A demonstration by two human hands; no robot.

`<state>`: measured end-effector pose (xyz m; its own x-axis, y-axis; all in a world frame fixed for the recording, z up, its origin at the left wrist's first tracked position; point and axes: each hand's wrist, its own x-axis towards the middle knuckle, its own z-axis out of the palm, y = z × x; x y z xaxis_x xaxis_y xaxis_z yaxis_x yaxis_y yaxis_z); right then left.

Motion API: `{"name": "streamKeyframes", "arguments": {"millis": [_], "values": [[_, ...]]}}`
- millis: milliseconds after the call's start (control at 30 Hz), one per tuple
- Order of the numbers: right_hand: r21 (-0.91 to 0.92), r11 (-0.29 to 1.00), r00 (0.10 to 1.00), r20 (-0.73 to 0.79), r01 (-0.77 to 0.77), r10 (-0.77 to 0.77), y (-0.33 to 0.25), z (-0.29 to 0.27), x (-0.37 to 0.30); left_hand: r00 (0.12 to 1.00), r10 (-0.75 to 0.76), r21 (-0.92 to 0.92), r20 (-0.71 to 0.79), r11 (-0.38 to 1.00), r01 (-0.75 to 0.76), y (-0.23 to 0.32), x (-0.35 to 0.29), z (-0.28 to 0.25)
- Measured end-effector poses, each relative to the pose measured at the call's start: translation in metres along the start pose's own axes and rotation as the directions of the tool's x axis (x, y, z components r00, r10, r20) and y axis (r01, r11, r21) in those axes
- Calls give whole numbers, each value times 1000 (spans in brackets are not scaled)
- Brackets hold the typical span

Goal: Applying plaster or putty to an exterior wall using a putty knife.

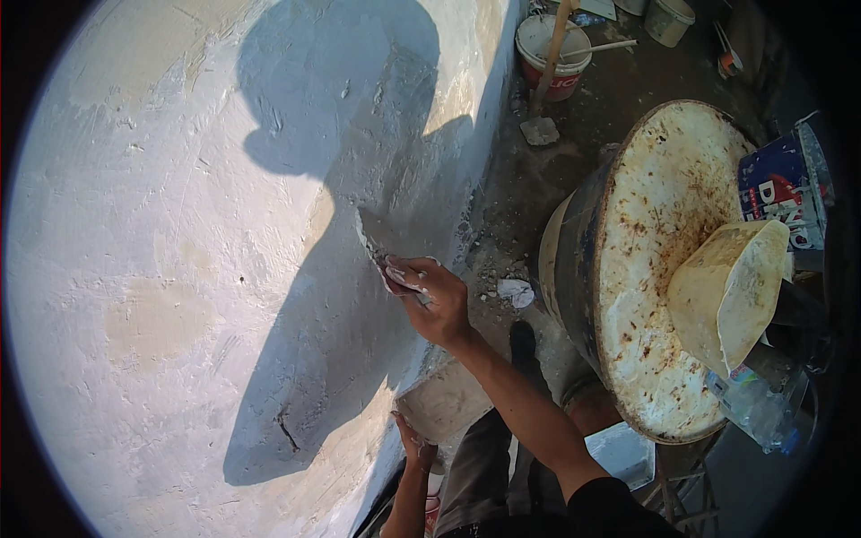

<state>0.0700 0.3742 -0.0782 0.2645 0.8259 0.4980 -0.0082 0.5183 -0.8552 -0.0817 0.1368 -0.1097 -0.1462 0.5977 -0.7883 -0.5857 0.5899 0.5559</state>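
A: Where is the spreading blade?

B: Over the wall, on the part nearest the person, in the right hand. I can't tell whether its edge touches the wall or stands just off it.

A: How is it gripped?

B: Fingers curled and pinched along the blade's near side. The left hand has its fingers closed on the edge of a flat board, just beside the wall's lower right edge.

A: How would those two handle?

B: The blade looks thin and light, probably springy. Its rim is crusted white (so are the fingers, which could make the hold slick). I'd take it by the thick of its back edge, well clear of the working edge.

A: And the board?

B: Stiff, I'd judge, and heavier whenever loaded; a grip at one edge may let it tip, so a palm underneath would suit it better.

A: Anything fragile?

B: Perhaps the blade's thin edge. The rusty-topped drum, right of the wall, looks far sturdier.
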Motion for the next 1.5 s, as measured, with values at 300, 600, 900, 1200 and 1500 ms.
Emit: {"name": "streamKeyframes", "arguments": {"millis": [300,600,900,1200,1500], "values": [[46,945,881,-349,-324,319,11,-26,-3,1000,-5,-41,-24,999,4,-7,4,-13],[-222,972,993,-64,81,-98,-15,1,56,999,7,-14,-39,1000,-7,-4,-1,-13],[-74,995,997,48,67,-64,-57,11,11,1000,-19,-5,-25,1000,19,-3,0,-13],[425,799,870,-51,-426,490,-63,-14,13,1000,-19,27,-22,999,20,1,-3,-2],[629,518,801,325,-580,503,-56,-19,156,999,19,61,36,998,-21,11,-7,-2]]}}
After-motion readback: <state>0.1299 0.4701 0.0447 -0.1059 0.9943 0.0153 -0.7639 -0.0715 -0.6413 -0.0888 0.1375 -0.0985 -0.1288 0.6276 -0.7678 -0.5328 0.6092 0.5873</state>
